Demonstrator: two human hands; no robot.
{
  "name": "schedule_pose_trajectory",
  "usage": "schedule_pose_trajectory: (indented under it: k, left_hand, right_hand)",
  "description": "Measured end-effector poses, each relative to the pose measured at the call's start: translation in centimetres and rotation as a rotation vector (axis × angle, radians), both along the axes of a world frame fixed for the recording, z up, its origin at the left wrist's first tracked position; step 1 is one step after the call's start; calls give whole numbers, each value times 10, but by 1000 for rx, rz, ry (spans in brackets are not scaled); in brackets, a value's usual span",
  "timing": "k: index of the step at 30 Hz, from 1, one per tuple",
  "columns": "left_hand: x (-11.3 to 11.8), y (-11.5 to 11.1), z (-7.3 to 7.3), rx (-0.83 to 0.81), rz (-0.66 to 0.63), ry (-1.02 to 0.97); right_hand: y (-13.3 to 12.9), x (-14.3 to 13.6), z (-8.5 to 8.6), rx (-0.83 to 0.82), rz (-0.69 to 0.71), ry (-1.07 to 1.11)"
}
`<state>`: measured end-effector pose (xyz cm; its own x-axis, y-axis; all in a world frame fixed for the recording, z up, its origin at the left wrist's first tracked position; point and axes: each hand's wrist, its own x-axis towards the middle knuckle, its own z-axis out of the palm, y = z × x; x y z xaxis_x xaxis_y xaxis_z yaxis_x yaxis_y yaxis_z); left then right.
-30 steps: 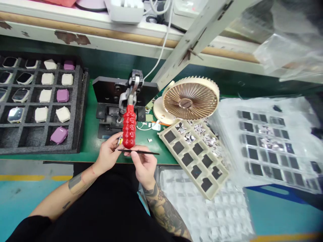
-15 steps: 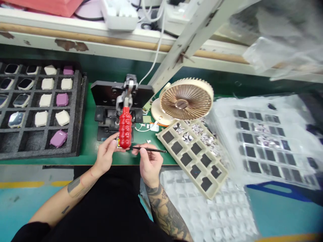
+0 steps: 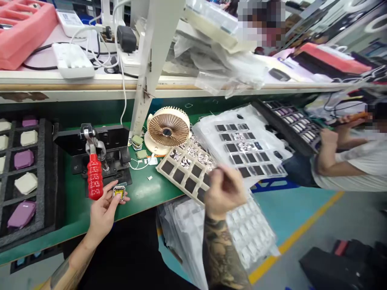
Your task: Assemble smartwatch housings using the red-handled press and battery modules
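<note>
My left hand (image 3: 104, 209) holds a small square watch case (image 3: 119, 192) with a yellow inside between thumb and fingers, near the table's front edge. Just left of it is the red handle (image 3: 94, 177) of a black clamp press (image 3: 116, 155). My right hand (image 3: 223, 191) is raised over the beige compartment tray (image 3: 172, 183), its fingers curled and blurred; what they hold, if anything, I cannot make out. Black square pieces and small white-and-dark parts lie in the tray's compartments.
A beige fan (image 3: 167, 131) stands behind the tray. At left is a black foam tray (image 3: 46, 181) of white and purple cases. Plastic-wrapped trays (image 3: 208, 133) lie right of the fan. A person (image 3: 356, 161) works at the far right. A shelf (image 3: 105, 82) runs above.
The view has swung right. My right hand has moved away from the press to over the beige tray, and the black stick it held no longer shows. The watch case is now clear of the red handle.
</note>
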<state>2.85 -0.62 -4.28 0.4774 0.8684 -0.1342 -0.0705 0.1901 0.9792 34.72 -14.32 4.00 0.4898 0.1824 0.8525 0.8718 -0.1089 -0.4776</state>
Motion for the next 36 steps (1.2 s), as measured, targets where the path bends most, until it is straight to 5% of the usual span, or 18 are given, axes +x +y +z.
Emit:
schedule_pose_trajectory:
  k: [4,7,11,15,19,22,28,36]
  left_hand:
    - [-1,-1,0,6,8,5]
    - [-2,0,-1,30,13,9]
    - [-1,1,-2,53,5,5]
    - [1,1,0,50,8,-14]
    - [2,2,1,54,-20,-21]
    - [2,3,0,57,-32,-30]
    - [2,2,-4,44,-28,-24]
    - [2,1,0,33,-20,-36]
  right_hand:
    - [17,-80,-40,-432,498,-197]
    - [30,-107,-60,-624,627,-225]
    - [38,-105,-66,-740,674,-265]
    - [44,-68,-38,-683,624,-282]
    - [75,10,19,-430,231,-130]
    - [113,72,47,-540,264,-27]
    - [149,119,41,-705,579,241]
    - [147,120,39,-667,564,186]
